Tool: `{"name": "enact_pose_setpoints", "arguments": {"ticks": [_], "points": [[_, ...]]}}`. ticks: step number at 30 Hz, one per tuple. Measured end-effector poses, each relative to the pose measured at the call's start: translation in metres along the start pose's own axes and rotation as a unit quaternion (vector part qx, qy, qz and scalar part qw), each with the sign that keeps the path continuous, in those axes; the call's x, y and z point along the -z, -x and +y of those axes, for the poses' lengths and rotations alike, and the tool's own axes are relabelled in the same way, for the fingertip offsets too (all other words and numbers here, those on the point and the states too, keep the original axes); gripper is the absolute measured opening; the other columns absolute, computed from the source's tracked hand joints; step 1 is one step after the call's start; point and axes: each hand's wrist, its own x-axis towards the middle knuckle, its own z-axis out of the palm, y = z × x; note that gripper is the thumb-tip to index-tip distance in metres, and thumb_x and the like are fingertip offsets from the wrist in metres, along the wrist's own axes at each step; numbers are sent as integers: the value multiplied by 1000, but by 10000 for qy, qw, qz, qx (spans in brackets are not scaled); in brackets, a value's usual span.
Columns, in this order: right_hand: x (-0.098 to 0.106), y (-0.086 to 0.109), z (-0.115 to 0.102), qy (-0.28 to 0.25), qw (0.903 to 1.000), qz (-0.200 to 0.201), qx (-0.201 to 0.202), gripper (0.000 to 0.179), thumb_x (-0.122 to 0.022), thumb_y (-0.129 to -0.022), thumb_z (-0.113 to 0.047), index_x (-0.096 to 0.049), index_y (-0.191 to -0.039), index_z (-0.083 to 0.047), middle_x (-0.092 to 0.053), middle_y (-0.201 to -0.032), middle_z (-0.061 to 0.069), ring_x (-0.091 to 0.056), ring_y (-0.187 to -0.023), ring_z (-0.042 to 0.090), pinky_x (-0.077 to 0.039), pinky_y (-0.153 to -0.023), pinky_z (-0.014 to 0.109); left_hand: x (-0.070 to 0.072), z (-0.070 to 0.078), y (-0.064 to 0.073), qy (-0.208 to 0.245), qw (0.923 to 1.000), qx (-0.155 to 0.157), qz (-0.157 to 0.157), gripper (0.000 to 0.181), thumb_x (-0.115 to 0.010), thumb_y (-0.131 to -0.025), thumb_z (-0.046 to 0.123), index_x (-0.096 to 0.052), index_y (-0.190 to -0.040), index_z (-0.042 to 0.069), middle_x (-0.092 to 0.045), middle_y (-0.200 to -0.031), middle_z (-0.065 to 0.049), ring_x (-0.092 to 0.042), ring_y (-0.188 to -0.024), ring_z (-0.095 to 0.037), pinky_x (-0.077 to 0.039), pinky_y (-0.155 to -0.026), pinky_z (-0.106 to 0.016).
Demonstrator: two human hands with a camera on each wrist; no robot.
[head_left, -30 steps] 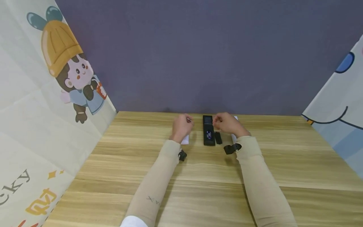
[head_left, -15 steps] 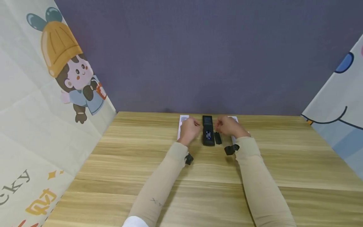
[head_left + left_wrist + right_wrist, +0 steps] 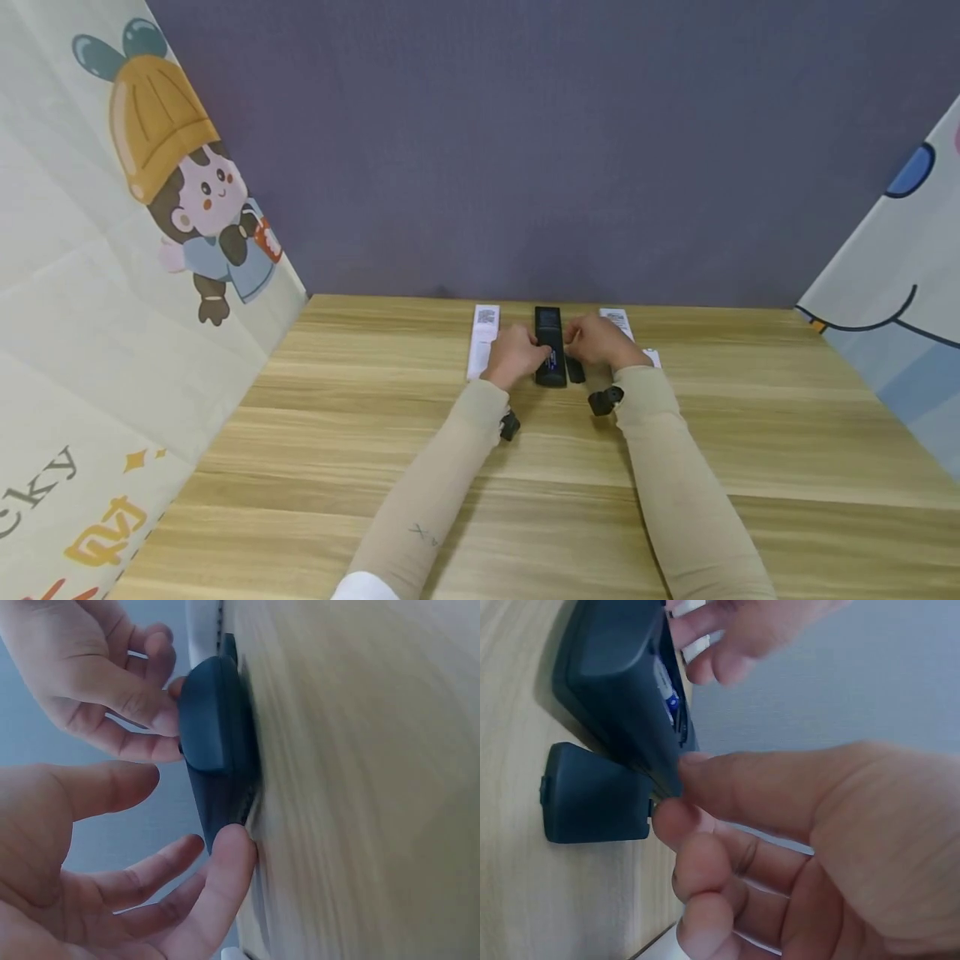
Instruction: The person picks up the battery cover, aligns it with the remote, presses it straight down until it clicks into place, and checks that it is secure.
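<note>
A black remote control (image 3: 550,371) lies back up on the table, its battery compartment uncovered. A blue and white battery (image 3: 666,688) sits inside the compartment. My left hand (image 3: 515,357) is at the remote's left side; in the left wrist view its fingers touch the remote's edge, with the thumb spread away and nothing visible between them. My right hand (image 3: 597,340) pinches the remote's right edge between thumb and index finger. Beside the remote, under the right hand, lies the black battery cover (image 3: 596,796). The right hand partly hides that cover in the head view.
A white slab with a printed code (image 3: 483,337) lies left of the remote. Another white printed piece (image 3: 617,318) lies to the right, partly behind my right hand, near a small white item (image 3: 652,357). A dark wall (image 3: 555,167) rises at the wooden table's (image 3: 375,400) back edge.
My left hand has moved right, from over the left white slab to the remote, uncovering that slab. My right hand has shifted slightly and stays at the remote's right side.
</note>
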Motion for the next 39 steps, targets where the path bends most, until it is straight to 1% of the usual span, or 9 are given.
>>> {"name": "enact_pose_setpoints", "arguments": {"ticks": [4, 6, 11, 16, 21, 25, 30, 33, 39], "points": [[-4, -1, -1, 68, 9997, -93, -236, 23, -69, -93, -16, -69, -110, 0, -73, -107, 19, -63, -91, 30, -52, -82, 45, -3, 1, -4, -17, 9999, 11, -115, 41, -72, -91, 35, -50, -61, 16, -49, -63, 3, -43, -59, -14, -34, -52, -26], [-5, -2, 0, 121, 9992, -179, -343, 26, -69, -93, -17, -69, -113, -1, -72, -111, 20, -64, -95, 32, -53, -83, 46, -5, 1, -6, -85, 9999, 20, -55, 41, -71, -91, 35, -52, -60, 16, -53, -63, 2, -46, -59, -14, -35, -52, -26], [-9, -3, 2, 258, 9980, -280, -497, 28, -71, -91, -15, -70, -115, -1, -72, -117, 20, -65, -100, 33, -54, -87, 47, -10, 2, -9, -243, 9995, 149, 99, 30, -72, -90, 37, -70, -79, 8, -72, -84, -9, -62, -73, -20, -47, -60, -31], [-10, -3, 3, 279, 9973, -393, -546, 25, -73, -91, -15, -70, -111, -1, -72, -110, 18, -64, -90, 29, -54, -80, 42, -13, 5, -13, -266, 9986, 423, 177, 37, -74, -89, 42, -75, -95, 6, -75, -96, -12, -67, -84, -24, -53, -67, -36], [-12, -1, 3, 272, 9975, -329, -565, 23, -74, -92, -16, -70, -110, -1, -72, -110, 16, -64, -90, 27, -54, -82, 43, -16, 9, -17, -298, 9975, 613, 165, 39, -75, -89, 46, -74, -92, 7, -74, -92, -10, -66, -79, -22, -50, -62, -35], [-14, 0, 2, 266, 9974, -290, -606, 21, -73, -93, -15, -70, -109, -2, -70, -109, 15, -63, -88, 25, -52, -81, 42, -21, 10, -24, -349, 9968, 713, 12, 42, -74, -89, 50, -74, -86, 8, -73, -87, -9, -62, -72, -20, -46, -56, -33], [-16, 0, -2, 326, 9963, -324, -726, 9, -69, -95, -10, -64, -99, -3, -63, -94, 10, -55, -77, 21, -46, -73, 38, -23, 12, -30, -358, 9958, 842, -71, 43, -76, -88, 51, -76, -95, 9, -75, -97, -10, -66, -79, -22, -51, -61, -36], [-16, -1, -4, 374, 9957, -317, -789, 9, -66, -96, -7, -59, -91, -6, -56, -85, 7, -50, -72, 20, -42, -67, 36, -22, 13, -32, -323, 9950, 947, -75, 44, -77, -87, 52, -77, -99, 10, -76, -104, -11, -68, -85, -24, -53, -65, -38], [-19, -3, -6, 587, 9937, -170, -942, 5, -60, -92, -3, -58, -89, -7, -55, -82, 7, -49, -69, 21, -41, -62, 37, -21, 13, -35, -117, 9936, 1118, -82, 47, -80, -85, 50, -77, -103, 6, -75, -98, -12, -66, -79, -23, -51, -64, -36]]}}
